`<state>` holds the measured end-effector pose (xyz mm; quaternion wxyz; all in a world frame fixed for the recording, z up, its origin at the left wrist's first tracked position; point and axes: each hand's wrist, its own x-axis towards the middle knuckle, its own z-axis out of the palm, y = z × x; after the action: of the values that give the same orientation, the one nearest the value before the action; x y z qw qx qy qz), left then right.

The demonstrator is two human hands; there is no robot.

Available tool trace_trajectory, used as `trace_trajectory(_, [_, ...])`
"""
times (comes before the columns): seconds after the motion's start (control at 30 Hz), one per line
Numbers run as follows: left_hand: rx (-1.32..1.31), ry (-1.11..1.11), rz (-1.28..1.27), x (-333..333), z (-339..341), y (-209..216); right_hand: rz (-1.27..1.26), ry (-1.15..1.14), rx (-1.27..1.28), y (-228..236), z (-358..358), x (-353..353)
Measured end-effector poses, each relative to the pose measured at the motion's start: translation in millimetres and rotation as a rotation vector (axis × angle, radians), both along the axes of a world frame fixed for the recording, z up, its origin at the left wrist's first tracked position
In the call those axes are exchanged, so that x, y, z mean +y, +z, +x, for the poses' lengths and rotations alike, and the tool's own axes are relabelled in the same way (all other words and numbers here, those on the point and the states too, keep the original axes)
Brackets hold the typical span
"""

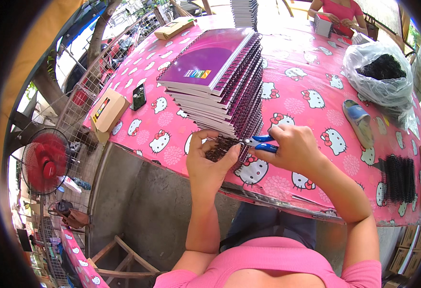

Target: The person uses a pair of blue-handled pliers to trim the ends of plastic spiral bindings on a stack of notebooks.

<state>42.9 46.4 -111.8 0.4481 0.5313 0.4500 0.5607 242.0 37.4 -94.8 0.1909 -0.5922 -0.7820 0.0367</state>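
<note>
Your left hand point(205, 169) is pinching a dark spiral coil point(216, 150) by the near edge of the table point(294, 106), your right hand point(298, 146) wrapped around blue-handled pliers point(266, 147), tips at the wire, though whether they bite is hard to tell. Just beyond rises a purple notebook stack point(205, 62); farther off, another person point(341, 10).

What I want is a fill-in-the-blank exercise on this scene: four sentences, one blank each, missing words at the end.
1. The right hand grips pliers with ____ handles.
2. The left hand holds dark coils near a tablecloth whose main colour is ____.
3. The topmost notebook has a ____ cover.
4. The fan has blades coloured ____.

Missing words: blue; pink; purple; red.
</note>
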Motion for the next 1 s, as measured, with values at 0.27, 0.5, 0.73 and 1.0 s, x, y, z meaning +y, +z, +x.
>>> trace_trajectory(0.27, [-0.013,-0.026,-0.155,-0.8,-9.0,3.6,0.555,0.083,-0.068,-15.6,12.0,6.5])
trace_trajectory(0.5, [-0.029,-0.017,-0.057,2.4,-5.7,-7.1,-0.067,-0.037,-0.018,-5.9,-2.5,-3.6])
trace_trajectory(0.73, [-0.004,0.000,-0.168,-4.0,-8.6,-4.9,0.522,0.083,-0.060,-24.3,8.8,2.9])
trace_trajectory(1.0, [0.034,-0.066,-0.151,-2.9,-9.3,-14.0,0.111,-0.014,0.031,-25.6,-4.9,-4.1])
